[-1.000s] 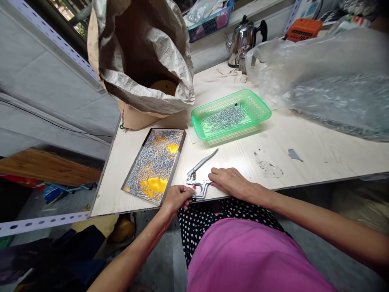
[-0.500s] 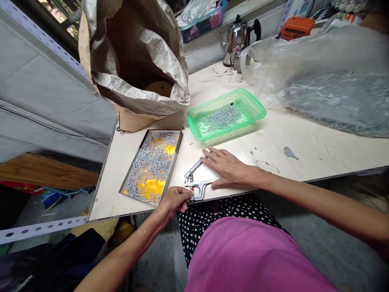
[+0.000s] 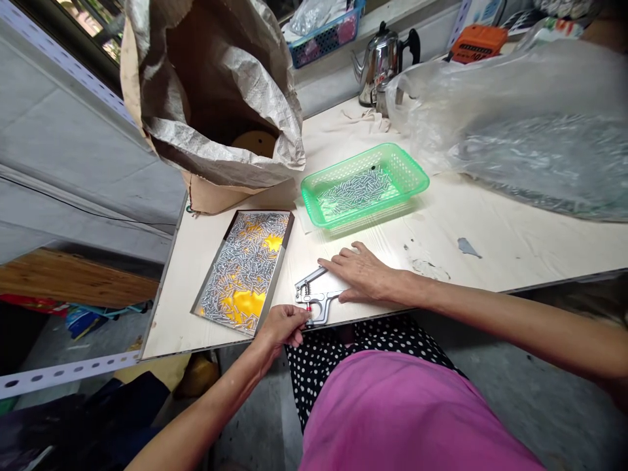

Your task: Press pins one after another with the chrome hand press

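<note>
A metal hand press tool (image 3: 314,297) with a red spot at its jaw lies at the table's front edge. My left hand (image 3: 283,325) is closed in a pinch right at the jaw; whatever is between the fingertips is too small to make out. My right hand (image 3: 362,273) lies over the tool's upper handle, fingers curled on it and thumb by the lower handle. To the left of the tool sits a steel tray (image 3: 283,252) with a yellow bottom, strewn with several small metal pins (image 3: 240,265).
A green plastic basket (image 3: 416,171) holding more pins stands behind the tool. A big open paper sack (image 3: 216,85) stands at the back left. A large clear plastic bag (image 3: 520,124) fills the right. A steel kettle (image 3: 381,62) and a blue basket (image 3: 326,36) stand at the back.
My right hand moved from the lower handle up onto the raised upper handle and brought it down toward the lower one. My left hand stayed pinched at the jaw.
</note>
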{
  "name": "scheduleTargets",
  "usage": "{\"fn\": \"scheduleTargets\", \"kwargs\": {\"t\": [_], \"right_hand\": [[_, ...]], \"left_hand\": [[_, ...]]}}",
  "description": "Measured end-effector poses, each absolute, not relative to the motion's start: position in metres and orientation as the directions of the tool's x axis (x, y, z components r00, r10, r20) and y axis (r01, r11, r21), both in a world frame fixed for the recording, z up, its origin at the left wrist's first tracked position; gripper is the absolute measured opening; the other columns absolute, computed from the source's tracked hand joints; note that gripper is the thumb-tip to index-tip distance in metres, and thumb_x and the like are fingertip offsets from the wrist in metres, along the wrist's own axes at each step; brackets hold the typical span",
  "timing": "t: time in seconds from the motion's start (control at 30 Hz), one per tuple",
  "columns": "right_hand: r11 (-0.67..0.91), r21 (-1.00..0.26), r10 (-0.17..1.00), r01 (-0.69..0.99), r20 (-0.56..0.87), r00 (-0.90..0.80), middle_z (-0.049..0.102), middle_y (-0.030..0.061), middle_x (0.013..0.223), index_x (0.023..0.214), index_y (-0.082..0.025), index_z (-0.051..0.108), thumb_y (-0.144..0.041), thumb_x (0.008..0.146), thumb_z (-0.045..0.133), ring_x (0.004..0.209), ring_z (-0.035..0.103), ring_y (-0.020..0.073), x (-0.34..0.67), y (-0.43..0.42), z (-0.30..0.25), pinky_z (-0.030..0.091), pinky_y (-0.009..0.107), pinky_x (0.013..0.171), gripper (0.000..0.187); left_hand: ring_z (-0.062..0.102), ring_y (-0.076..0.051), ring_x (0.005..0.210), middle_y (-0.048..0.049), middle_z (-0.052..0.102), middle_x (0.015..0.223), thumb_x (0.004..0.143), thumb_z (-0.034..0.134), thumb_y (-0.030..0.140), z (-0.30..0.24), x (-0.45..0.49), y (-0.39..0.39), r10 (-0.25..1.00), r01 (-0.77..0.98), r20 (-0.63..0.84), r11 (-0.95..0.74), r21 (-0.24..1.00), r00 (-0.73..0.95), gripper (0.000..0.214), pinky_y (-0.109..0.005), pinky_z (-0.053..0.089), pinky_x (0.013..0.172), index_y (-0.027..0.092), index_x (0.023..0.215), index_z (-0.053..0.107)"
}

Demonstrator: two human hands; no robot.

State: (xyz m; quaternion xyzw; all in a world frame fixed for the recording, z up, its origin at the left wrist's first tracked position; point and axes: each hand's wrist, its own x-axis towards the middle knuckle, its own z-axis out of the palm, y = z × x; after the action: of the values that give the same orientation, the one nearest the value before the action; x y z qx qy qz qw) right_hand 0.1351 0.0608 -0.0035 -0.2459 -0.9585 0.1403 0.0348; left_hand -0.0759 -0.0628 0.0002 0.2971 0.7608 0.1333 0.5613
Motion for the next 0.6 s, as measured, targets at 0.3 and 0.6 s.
{"fn": "scheduleTargets", "kwargs": {"t": [0.3,0.6], "right_hand": [[0.823,-0.337,0.485,0.458,-0.005,-0.875,0.063,0.0167,0.12,0.146,-0.014,0.035,-0.032,0.084,0.069,0.11,0.052,0.0318,0.136,0.052,0.002,0.031,0.05,0.094,0.073],[0.779,-0.318,0.546,0.541,-0.079,-0.834,0.056,0.0207,0.124,0.131,-0.007,0.048,-0.035,0.07,0.08,0.111,0.051,0.0321,0.149,0.052,0.005,0.042,0.045,0.09,0.074]], "left_hand": [[0.055,-0.027,0.108,-0.0094,0.062,0.116,0.087,0.063,0.036,0.007,-0.049,-0.055,0.992,0.938,-0.001,-0.121,0.326,0.128,0.033,-0.04,0.047,0.091,0.02,0.116,0.06],[0.048,-0.03,0.113,-0.0138,0.052,0.131,0.082,0.069,0.034,-0.002,-0.041,-0.009,0.907,0.898,-0.124,-0.363,0.249,0.402,0.069,-0.045,0.045,0.095,0.016,0.14,0.036]]}}
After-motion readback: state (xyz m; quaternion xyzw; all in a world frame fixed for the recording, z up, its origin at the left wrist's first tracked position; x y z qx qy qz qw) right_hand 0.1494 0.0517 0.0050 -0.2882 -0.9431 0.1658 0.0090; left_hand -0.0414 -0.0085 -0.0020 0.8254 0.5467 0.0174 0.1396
